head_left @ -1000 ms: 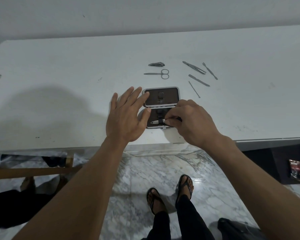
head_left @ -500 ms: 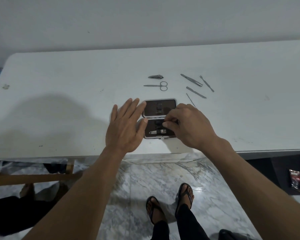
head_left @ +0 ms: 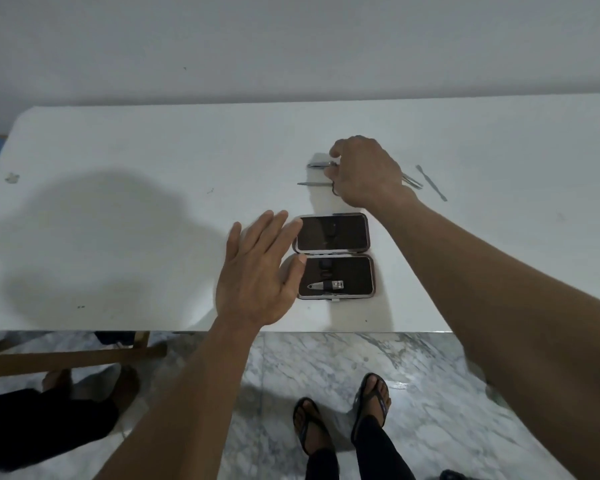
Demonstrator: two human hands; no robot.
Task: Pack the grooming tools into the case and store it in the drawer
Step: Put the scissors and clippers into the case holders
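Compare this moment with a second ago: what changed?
The right hand left the case and reached out to the scissors and small clipper; whether it grips either is unclear. The large clipper now sits strapped in the case. The left hand stayed beside the case.

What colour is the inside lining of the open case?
Dark brown, almost black, on both halves of the case; the head view shows it.
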